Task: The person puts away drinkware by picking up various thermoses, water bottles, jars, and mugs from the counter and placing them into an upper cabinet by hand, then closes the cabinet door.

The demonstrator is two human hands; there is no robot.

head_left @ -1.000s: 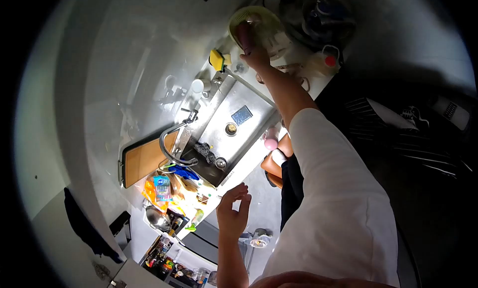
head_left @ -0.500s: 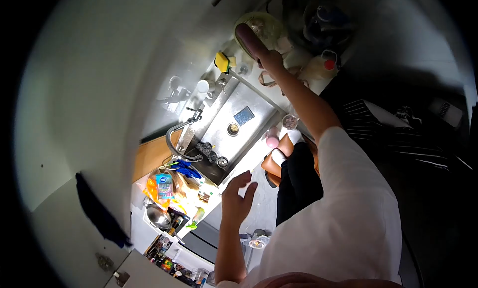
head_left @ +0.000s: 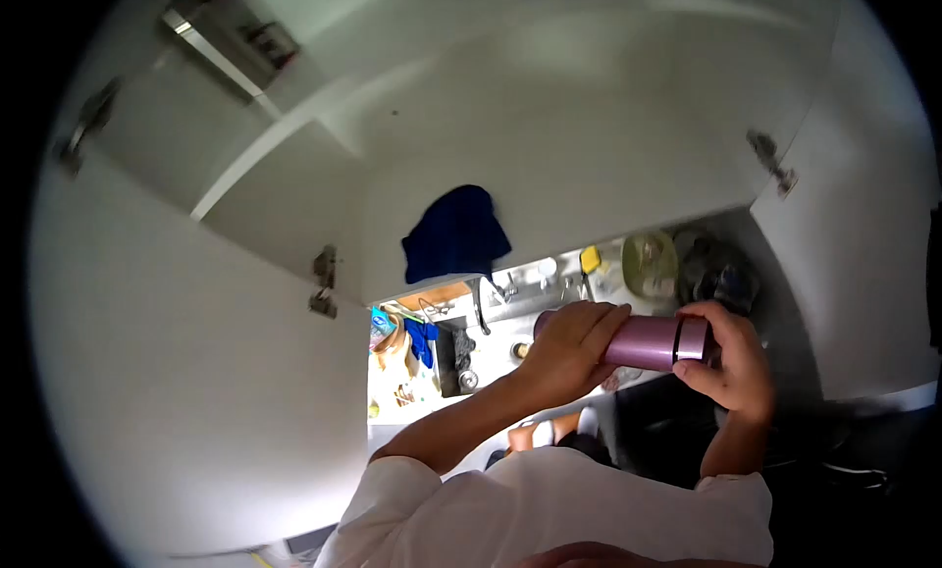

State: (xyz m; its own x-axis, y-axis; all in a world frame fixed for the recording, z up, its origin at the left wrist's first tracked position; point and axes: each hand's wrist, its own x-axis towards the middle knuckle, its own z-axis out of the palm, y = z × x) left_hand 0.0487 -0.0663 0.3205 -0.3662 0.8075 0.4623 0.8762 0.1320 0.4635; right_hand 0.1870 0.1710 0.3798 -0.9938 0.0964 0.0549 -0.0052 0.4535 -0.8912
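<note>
A shiny pink-purple thermos bottle [head_left: 640, 343] lies roughly level in front of my chest. My left hand [head_left: 571, 344] is wrapped round its body toward the base end. At the other end, my right hand [head_left: 736, 370] grips the lid, with the thumb below and fingers over the top. A dark ring separates lid and body; the lid is on the bottle. Behind my left hand, part of the sink [head_left: 500, 344] shows.
An open wall cupboard [head_left: 589, 146] spans the view above, with a dark blue cloth [head_left: 456, 236] at its lower edge. Beyond the bottle are a green basket [head_left: 650, 266], a yellow sponge [head_left: 590, 259] and the faucet [head_left: 479, 308]. Blue gloves [head_left: 422, 340] lie left of the sink.
The bottle has come from the far counter to in front of my chest, carried by my right hand. My left hand, open before, has closed round it. The view has tilted up to the cupboard.
</note>
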